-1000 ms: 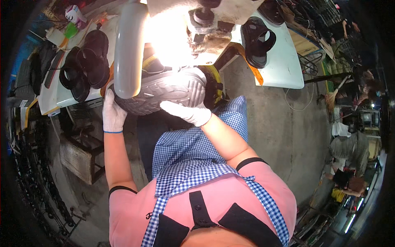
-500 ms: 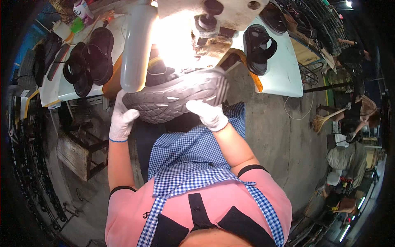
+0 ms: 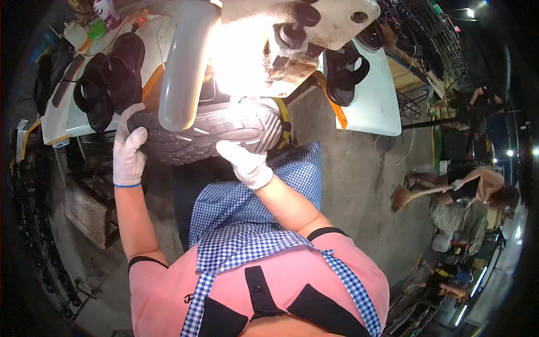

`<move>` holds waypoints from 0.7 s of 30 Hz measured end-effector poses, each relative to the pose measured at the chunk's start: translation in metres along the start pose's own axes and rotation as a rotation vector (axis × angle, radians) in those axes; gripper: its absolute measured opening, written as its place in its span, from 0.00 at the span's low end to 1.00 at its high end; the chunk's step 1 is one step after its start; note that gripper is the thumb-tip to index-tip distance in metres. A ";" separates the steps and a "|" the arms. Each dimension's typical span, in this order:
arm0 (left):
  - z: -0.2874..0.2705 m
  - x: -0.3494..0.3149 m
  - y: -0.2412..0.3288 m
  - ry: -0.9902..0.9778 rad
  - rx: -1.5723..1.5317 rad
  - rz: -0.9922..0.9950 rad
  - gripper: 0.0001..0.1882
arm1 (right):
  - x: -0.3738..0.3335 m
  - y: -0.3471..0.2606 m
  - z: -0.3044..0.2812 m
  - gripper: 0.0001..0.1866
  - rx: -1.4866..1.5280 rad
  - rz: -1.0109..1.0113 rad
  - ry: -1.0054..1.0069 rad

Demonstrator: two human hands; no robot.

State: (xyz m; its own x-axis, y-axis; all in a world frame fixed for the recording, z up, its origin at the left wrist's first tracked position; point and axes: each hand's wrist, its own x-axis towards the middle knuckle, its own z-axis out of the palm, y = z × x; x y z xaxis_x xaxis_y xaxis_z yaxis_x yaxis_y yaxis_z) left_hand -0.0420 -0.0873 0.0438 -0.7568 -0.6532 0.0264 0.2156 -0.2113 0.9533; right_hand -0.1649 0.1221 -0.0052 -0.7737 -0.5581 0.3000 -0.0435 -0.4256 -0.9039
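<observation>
A black shoe (image 3: 196, 132) is held crosswise below the lit machine head, its treaded sole turned up to me. The sole hides its upper. My left hand (image 3: 129, 154), in a white knit glove, grips the shoe's left end with the thumb on the sole. Near the middle of the lower edge, my gloved right hand (image 3: 244, 164) clasps it, thumb on top and fingers hidden underneath. Just above the shoe stands the white machine head (image 3: 348, 25), with a pale rounded cylinder (image 3: 185, 73) reaching down on its left. Glare washes out the working point.
Black sandals (image 3: 124, 70) lie on the left side of the white table, and another black sandal (image 3: 342, 73) on its right side. A wooden stool (image 3: 84, 213) stands at lower left. On the right, a person (image 3: 483, 188) holds a broom (image 3: 401, 199).
Both my hands have moved left with the shoe, drawing it along. Its sole is turned a little more toward me. The person at right has moved with the broom.
</observation>
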 end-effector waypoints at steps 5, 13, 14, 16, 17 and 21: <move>-0.017 -0.002 -0.014 0.034 -0.056 -0.067 0.34 | 0.006 -0.002 0.002 0.33 0.082 0.188 -0.087; -0.023 -0.007 -0.040 -0.076 -0.145 -0.082 0.37 | 0.028 -0.045 -0.008 0.29 -0.011 0.368 -0.267; -0.019 -0.007 -0.040 -0.079 -0.141 -0.082 0.37 | 0.031 -0.048 -0.014 0.32 0.010 0.455 -0.272; 0.001 -0.003 -0.032 -0.137 -0.102 -0.040 0.37 | 0.040 -0.048 -0.032 0.33 -0.105 0.480 -0.332; 0.017 -0.002 -0.024 -0.134 -0.098 -0.040 0.37 | 0.044 -0.049 -0.041 0.34 -0.223 0.505 -0.394; 0.084 -0.004 -0.012 -0.386 0.039 0.047 0.34 | 0.078 -0.088 -0.053 0.30 -0.891 0.284 -0.713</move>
State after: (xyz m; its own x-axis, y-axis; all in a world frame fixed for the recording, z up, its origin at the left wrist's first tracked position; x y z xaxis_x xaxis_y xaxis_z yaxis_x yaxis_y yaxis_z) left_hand -0.0937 -0.0213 0.0571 -0.9249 -0.3380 0.1741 0.2373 -0.1554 0.9589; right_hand -0.2552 0.1539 0.0820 -0.3106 -0.9453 -0.0995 -0.5713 0.2693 -0.7753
